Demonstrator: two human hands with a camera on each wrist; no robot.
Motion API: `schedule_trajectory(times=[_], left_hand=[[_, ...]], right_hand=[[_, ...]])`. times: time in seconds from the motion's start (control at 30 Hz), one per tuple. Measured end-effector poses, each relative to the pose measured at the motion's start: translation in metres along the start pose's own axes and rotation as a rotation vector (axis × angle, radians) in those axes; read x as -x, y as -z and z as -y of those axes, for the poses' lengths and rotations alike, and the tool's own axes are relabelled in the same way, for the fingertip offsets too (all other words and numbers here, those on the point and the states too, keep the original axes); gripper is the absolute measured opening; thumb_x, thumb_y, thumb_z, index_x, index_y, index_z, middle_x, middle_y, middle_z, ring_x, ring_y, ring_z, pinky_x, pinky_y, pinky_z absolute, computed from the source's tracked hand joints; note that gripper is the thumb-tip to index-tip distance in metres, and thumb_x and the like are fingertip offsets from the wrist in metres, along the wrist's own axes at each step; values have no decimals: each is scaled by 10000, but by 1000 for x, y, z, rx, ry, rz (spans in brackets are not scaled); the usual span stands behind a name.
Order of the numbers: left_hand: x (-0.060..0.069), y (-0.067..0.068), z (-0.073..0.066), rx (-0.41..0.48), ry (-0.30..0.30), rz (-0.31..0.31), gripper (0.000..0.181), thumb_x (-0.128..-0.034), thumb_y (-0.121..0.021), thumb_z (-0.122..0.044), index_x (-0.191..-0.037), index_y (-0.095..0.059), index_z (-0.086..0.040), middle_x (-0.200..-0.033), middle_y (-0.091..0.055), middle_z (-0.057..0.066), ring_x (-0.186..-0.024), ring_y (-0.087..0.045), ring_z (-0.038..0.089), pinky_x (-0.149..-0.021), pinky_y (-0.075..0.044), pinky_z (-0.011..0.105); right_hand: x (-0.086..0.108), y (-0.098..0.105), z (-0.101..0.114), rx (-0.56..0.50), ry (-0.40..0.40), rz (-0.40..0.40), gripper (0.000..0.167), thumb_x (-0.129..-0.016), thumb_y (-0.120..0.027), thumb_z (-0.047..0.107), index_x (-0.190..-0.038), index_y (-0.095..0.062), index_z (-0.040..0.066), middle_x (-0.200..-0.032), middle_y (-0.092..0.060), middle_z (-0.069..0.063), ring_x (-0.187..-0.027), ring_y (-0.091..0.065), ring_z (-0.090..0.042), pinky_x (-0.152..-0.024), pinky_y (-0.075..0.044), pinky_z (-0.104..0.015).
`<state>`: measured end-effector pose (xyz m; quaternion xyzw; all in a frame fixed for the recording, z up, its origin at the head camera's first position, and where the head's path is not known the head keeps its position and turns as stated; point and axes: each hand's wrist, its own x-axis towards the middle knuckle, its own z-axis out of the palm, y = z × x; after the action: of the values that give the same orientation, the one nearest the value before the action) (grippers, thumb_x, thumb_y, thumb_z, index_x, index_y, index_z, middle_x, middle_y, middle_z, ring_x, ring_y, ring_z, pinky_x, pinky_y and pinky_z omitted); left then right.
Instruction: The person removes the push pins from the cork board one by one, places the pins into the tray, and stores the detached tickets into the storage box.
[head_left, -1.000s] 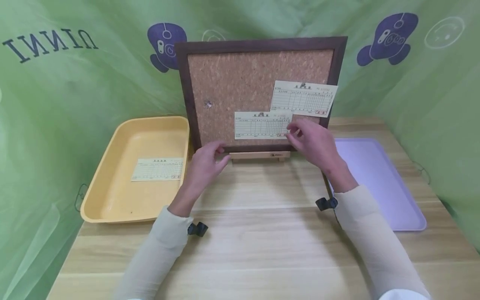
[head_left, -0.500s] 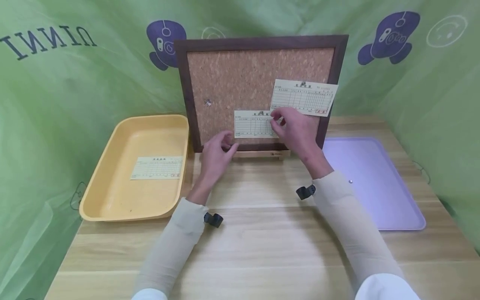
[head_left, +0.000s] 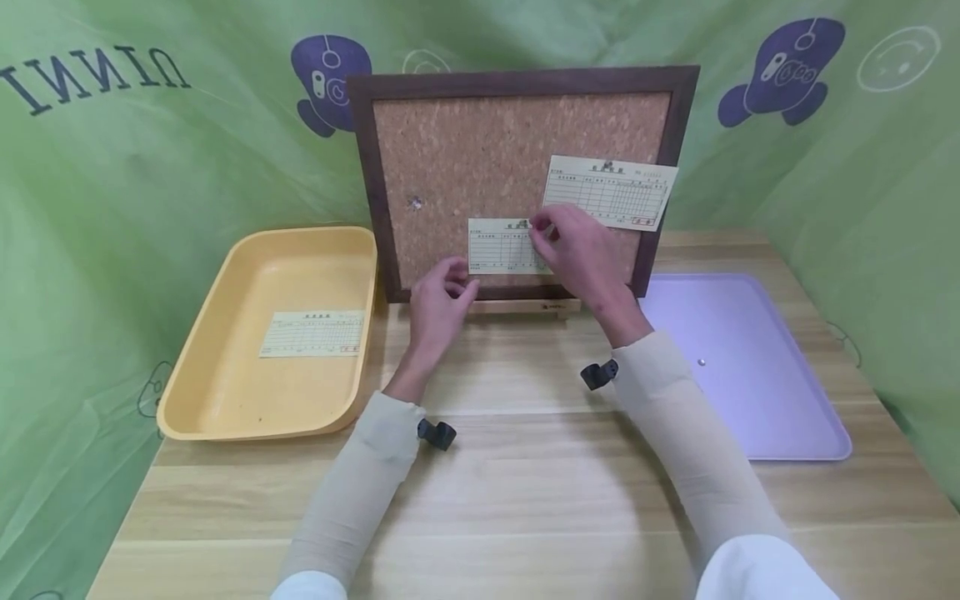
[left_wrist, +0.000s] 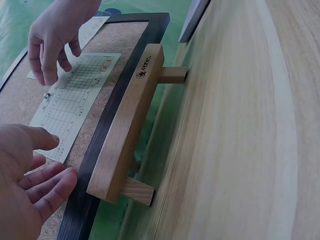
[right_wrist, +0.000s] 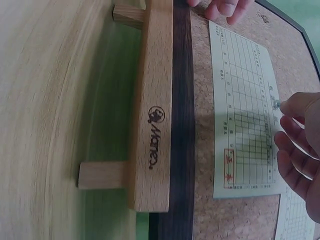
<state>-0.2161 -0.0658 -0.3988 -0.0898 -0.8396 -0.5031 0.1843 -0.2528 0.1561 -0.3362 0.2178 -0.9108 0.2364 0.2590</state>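
Done: lower slip (head_left: pixel 491 250) and upper slip (head_left: pixel 592 192) are hanging pinned on corkboard (head_left: pixel 465 154). Outstanding, by appearances: third slip (head_left: pixel 311 335) is lying in yellow tray (head_left: pixel 225 392). Right hand (head_left: pixel 583 250) is hovering at pin (right_wrist: pixel 276 104), fingers parted, contact unclear; left hand (head_left: pixel 438 304) is hovering near slip's corner, thumb and fingers apart.

Cork board (head_left: pixel 465 150) passable upper left; right hand (head_left: pixel 581 250) crowds pin (left_wrist: pixel 47 95), perhaps touching.

We see a rough cork board (head_left: pixel 465 150), its wooden frame (head_left: pixel 525 81), matt paper slips (head_left: pixel 504 254), a shiny pin (left_wrist: pixel 47 95), smooth plastic trays (head_left: pixel 281 275).
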Motion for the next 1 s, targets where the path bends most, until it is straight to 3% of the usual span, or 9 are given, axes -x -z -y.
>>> schedule_trajectory(times=[0.4, 1.0], left_hand=[[0, -4, 2, 77, 0, -34, 290, -912, -785, -66, -1177, -688, 0, -1009, -732, 97, -806, -689, 200, -714, -591, 300], [0, -4, 3, 142, 59, -32, 273, -918, -780, -97, -1170, -704, -25, -1007, -732, 63, -831, -686, 198, -744, -583, 332]], right_hand=[[-5, -13, -3, -45, 66, -70, 116, -989, -693, 120, -1078, -702, 46, -983, -707, -88, -848, -657, -202, -721, -563, -321], [-7, -13, 3, -26, 11, -16, 167, -996, -698, 152, -1141, -706, 69, -1004, -701, -67, -856, -627, -183, -750, -544, -314]])
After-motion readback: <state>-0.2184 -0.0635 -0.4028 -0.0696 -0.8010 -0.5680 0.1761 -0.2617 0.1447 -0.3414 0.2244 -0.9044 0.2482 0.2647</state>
